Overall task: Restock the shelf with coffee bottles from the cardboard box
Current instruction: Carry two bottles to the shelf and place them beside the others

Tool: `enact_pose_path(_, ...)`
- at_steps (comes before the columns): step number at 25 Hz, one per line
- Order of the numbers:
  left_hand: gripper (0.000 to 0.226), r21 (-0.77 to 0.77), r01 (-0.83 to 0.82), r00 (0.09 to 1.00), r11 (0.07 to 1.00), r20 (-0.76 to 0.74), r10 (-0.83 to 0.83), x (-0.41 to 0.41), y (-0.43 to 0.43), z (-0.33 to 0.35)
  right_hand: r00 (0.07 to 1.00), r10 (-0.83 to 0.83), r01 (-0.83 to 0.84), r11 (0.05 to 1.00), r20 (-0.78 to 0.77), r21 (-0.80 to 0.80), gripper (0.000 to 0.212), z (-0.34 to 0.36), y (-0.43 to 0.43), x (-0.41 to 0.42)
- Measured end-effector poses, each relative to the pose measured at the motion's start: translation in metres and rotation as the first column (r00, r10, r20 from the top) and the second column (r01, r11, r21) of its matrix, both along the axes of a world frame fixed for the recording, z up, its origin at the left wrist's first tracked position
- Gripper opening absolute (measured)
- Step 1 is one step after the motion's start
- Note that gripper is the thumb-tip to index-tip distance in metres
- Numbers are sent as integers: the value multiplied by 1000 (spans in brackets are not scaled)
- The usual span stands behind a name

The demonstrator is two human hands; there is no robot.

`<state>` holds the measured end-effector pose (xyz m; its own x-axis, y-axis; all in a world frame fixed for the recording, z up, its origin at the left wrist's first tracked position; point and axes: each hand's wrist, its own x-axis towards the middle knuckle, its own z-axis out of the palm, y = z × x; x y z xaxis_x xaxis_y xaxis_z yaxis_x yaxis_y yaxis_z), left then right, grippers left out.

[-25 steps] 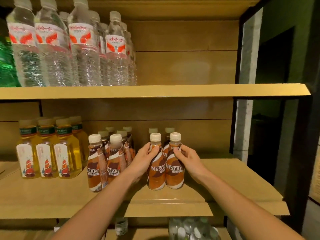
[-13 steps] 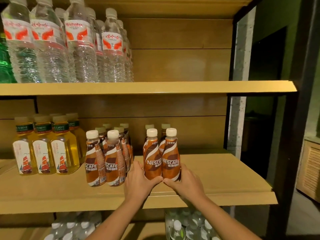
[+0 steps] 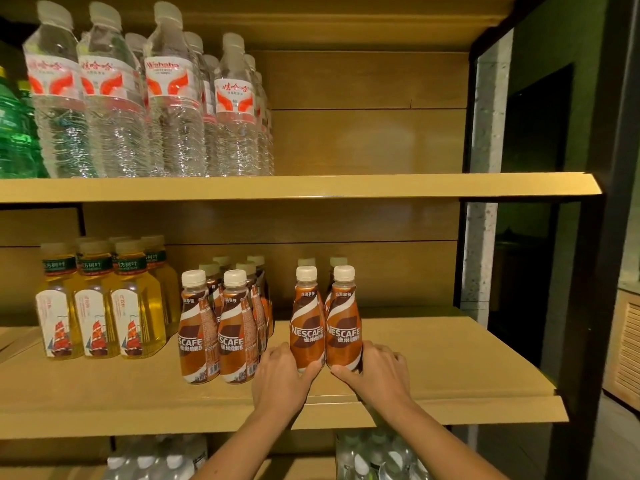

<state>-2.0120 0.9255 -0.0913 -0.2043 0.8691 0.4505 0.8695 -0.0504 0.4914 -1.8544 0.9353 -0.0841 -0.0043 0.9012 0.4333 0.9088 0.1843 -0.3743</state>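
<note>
now each hand, left hand [image 3: 279, 375] and right hand [image 3: 377, 371], grasps one upright coffee bottle [image 3: 307, 323] on the shelf [image 3: 450, 375].

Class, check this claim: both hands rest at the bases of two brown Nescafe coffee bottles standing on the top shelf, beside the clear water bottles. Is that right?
Not quite. The head view shows the left hand and right hand at the bases of two brown Nescafe coffee bottles on the middle wooden shelf, right of more coffee bottles. The clear water bottles stand one shelf above.
</note>
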Motion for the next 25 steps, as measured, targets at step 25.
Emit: enact_pose_path(25,77,-98,168,985,981,-13,-170,1,10,16,999,-21,32,973,50,-230,86,23,7,-6)
